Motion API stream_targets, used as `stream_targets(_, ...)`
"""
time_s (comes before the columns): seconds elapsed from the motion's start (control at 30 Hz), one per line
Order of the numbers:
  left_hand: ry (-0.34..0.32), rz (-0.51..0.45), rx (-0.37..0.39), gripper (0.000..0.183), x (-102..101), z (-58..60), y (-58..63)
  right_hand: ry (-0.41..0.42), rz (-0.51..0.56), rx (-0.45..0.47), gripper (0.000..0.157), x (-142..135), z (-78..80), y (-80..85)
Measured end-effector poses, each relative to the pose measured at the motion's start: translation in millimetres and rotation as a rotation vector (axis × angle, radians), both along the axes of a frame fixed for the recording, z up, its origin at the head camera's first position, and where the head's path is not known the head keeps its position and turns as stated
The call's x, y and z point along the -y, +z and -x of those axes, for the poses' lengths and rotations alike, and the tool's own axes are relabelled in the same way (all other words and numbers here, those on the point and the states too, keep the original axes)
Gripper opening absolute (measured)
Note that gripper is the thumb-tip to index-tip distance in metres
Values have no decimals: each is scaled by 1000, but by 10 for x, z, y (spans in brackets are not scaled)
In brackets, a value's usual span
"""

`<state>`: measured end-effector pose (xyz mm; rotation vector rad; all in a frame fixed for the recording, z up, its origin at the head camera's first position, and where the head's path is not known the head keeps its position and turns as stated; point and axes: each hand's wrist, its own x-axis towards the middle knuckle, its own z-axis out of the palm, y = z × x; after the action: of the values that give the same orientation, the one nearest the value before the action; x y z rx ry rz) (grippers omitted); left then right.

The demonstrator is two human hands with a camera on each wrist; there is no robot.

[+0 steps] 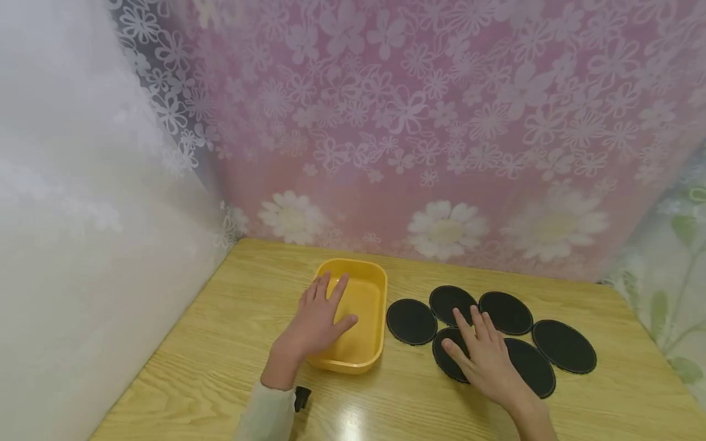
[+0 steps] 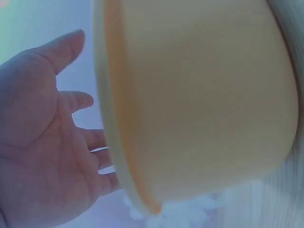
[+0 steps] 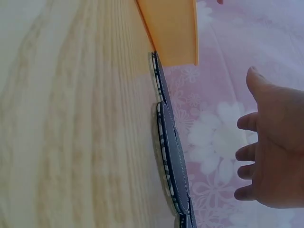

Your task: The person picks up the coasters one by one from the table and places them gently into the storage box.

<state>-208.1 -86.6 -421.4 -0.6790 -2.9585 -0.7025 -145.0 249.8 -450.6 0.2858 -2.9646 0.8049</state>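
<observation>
Fingers spread, my left hand (image 1: 315, 321) is held above a yellow rectangular tub (image 1: 379, 343); the left wrist view has the hand (image 2: 52, 128) beyond the tub's rim (image 2: 111, 118). Several round black coasters with stitched edges lie flat to the right of the tub, among them a leftmost coaster (image 1: 411, 322) and a far-right coaster (image 1: 564, 346). Over the near ones hovers my right hand (image 1: 485, 361), its fingers spread, partly hiding a front coaster (image 1: 449, 361). From the right wrist view, a gap shows between this hand (image 3: 278, 142) and the coasters (image 3: 173, 156). Neither hand holds anything.
The wooden table (image 1: 209, 343) meets a pink flowered curtain (image 1: 441, 122) at the back. A pale wall or sheet (image 1: 110, 214) rises on the left. A small black object (image 1: 301, 398) shows beside the left sleeve (image 1: 267, 413).
</observation>
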Motion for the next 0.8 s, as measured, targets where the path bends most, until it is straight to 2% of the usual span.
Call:
stream_targets(0.07,10,-23,8,80,90,45,-5,12,38,-2,75,20,13,2)
stream_targets(0.2,18,-122,72,79,288,108,-33,33,80,8,74,56,71,-17)
stream_targets(0.43,30,-322,235,75,602,175,-99,96,163,71,73,99,234,-102)
stream_targets(0.7,23,-463,385,71,726,224,-177,133,181,52,71,181,421,-193)
stream_targets(0.8,16,-486,419,70,733,247,-220,140,155,40,66,212,514,-190)
